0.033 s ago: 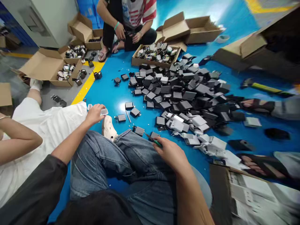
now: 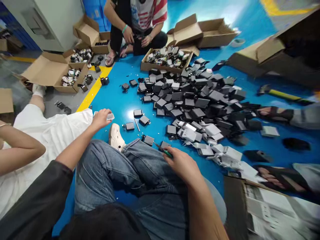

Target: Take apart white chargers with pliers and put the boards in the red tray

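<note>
Left hand: arm stretched out to the left, fingers curled and clamped on a small pale casing that juts out past the fingertips, held above the blue floor.
Right hand: rests on the jeans at the knee, fingers closed round a green-handled tool; its dark tip points away from the thumb toward the pile.
Pile: dark and grey adapters heaped well beyond the right fingertips; a few strays lie between the two hands.
Neighbour: a person in white sits just beside the left wrist.
Risk, grip: the casing is pinched by one end only, so it could probably tip out and drop by the shoe.
Risk, tool: the tip sits close to the knee; a slip of the fingers could jab the leg.
Risk, crowding: a swing of the left arm may brush the neighbour.
</note>
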`<action>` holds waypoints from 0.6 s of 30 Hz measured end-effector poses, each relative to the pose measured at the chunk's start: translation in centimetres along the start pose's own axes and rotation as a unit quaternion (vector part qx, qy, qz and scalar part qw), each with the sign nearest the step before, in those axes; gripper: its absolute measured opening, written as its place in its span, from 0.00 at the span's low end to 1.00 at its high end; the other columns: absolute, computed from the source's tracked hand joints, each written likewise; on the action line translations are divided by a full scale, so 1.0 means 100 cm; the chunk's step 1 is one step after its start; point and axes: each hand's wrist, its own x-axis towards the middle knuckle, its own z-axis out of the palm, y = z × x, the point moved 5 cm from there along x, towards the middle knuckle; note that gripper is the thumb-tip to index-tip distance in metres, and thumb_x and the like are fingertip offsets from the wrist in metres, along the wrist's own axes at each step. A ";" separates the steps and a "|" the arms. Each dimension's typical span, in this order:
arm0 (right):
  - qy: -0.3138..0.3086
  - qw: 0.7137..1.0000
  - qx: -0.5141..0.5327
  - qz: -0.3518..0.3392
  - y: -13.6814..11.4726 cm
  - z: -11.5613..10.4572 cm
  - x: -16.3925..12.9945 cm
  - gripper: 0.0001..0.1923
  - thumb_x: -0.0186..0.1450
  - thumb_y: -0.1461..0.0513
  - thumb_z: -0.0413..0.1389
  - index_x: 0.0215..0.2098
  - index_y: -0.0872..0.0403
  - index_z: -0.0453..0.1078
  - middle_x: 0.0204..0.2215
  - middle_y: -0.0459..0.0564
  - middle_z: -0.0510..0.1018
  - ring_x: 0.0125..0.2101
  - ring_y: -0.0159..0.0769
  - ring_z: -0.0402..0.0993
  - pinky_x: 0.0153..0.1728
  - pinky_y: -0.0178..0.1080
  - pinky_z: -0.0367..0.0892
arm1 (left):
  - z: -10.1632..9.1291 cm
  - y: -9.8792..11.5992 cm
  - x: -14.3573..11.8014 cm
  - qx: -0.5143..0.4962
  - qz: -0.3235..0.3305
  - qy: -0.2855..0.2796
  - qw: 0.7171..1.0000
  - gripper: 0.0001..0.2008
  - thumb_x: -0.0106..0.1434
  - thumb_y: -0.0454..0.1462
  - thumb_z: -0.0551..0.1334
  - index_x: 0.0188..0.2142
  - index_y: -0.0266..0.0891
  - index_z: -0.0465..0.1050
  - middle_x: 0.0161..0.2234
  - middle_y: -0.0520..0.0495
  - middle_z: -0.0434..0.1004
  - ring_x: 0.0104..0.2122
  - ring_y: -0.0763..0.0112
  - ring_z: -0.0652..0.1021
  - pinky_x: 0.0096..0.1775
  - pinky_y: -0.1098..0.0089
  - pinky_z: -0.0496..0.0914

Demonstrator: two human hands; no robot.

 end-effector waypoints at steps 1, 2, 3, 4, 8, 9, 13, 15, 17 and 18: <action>0.001 1.000 -0.002 -0.005 0.000 0.000 0.000 0.15 0.68 0.60 0.48 0.51 0.52 0.69 0.50 0.50 0.75 0.48 0.42 0.72 0.37 0.37 0.64 | -0.001 -0.007 0.015 0.006 -0.015 -0.004 1.000 0.19 0.61 0.43 0.58 0.52 0.47 0.64 0.53 0.47 0.71 0.55 0.62 0.69 0.52 0.66 0.62; 0.001 1.000 -0.006 -0.010 -0.001 0.001 0.000 0.15 0.68 0.60 0.48 0.50 0.52 0.69 0.49 0.51 0.76 0.47 0.42 0.72 0.37 0.37 0.64 | -0.002 -0.013 0.028 0.011 -0.030 -0.008 0.999 0.19 0.61 0.42 0.58 0.52 0.45 0.65 0.53 0.45 0.71 0.54 0.60 0.70 0.51 0.65 0.63; 0.003 1.000 -0.011 -0.016 -0.002 0.001 -0.001 0.15 0.68 0.61 0.48 0.50 0.52 0.70 0.48 0.51 0.76 0.47 0.42 0.72 0.37 0.37 0.64 | -0.001 -0.019 0.038 0.016 -0.046 -0.014 0.999 0.19 0.60 0.41 0.59 0.51 0.43 0.66 0.52 0.43 0.72 0.53 0.58 0.71 0.50 0.64 0.65; 0.006 1.000 -0.018 -0.025 -0.004 0.001 -0.002 0.14 0.68 0.61 0.49 0.49 0.52 0.70 0.47 0.52 0.76 0.46 0.42 0.72 0.38 0.37 0.64 | 0.003 -0.025 0.046 0.019 -0.064 -0.023 0.998 0.19 0.59 0.40 0.59 0.50 0.41 0.67 0.50 0.40 0.74 0.51 0.56 0.73 0.47 0.64 0.66; 0.000 0.998 -0.050 -0.047 -0.010 0.004 -0.002 0.14 0.67 0.61 0.49 0.47 0.53 0.72 0.42 0.54 0.77 0.45 0.43 0.72 0.40 0.38 0.64 | 0.034 -0.047 0.063 0.027 -0.114 -0.052 0.992 0.19 0.59 0.41 0.60 0.48 0.34 0.68 0.44 0.34 0.77 0.45 0.50 0.76 0.40 0.62 0.69; -0.005 0.997 -0.055 -0.048 -0.011 0.005 -0.001 0.14 0.67 0.61 0.50 0.47 0.53 0.72 0.42 0.54 0.76 0.45 0.44 0.72 0.40 0.39 0.64 | 0.045 -0.052 0.066 0.027 -0.114 -0.057 0.992 0.20 0.58 0.41 0.60 0.49 0.35 0.68 0.44 0.35 0.77 0.45 0.49 0.76 0.41 0.62 0.68; -0.016 0.997 -0.064 -0.048 -0.013 0.008 0.000 0.15 0.67 0.61 0.49 0.48 0.55 0.71 0.44 0.56 0.74 0.47 0.47 0.69 0.40 0.41 0.65 | 0.079 -0.071 0.078 0.028 -0.104 -0.079 0.991 0.22 0.57 0.42 0.62 0.49 0.36 0.69 0.45 0.37 0.76 0.49 0.48 0.74 0.41 0.64 0.68; -0.013 0.996 -0.067 -0.052 -0.014 0.009 -0.001 0.15 0.67 0.61 0.48 0.48 0.56 0.71 0.44 0.57 0.74 0.47 0.47 0.69 0.40 0.41 0.66 | 0.087 -0.078 0.082 0.028 -0.101 -0.091 0.990 0.23 0.56 0.43 0.62 0.50 0.36 0.69 0.47 0.36 0.76 0.49 0.48 0.74 0.40 0.65 0.68; -0.006 0.996 -0.068 -0.061 -0.015 0.011 -0.004 0.15 0.67 0.62 0.48 0.47 0.56 0.71 0.43 0.57 0.74 0.47 0.47 0.69 0.40 0.42 0.66 | 0.091 -0.081 0.085 0.027 -0.104 -0.100 0.989 0.25 0.55 0.43 0.63 0.51 0.36 0.69 0.49 0.35 0.75 0.49 0.47 0.74 0.40 0.65 0.68; -0.002 0.995 -0.068 -0.066 -0.015 0.012 -0.005 0.14 0.66 0.62 0.48 0.47 0.56 0.71 0.43 0.57 0.74 0.46 0.48 0.70 0.40 0.43 0.67 | 0.091 -0.082 0.086 0.025 -0.107 -0.102 0.989 0.25 0.55 0.43 0.63 0.52 0.36 0.69 0.50 0.34 0.74 0.49 0.47 0.74 0.40 0.64 0.68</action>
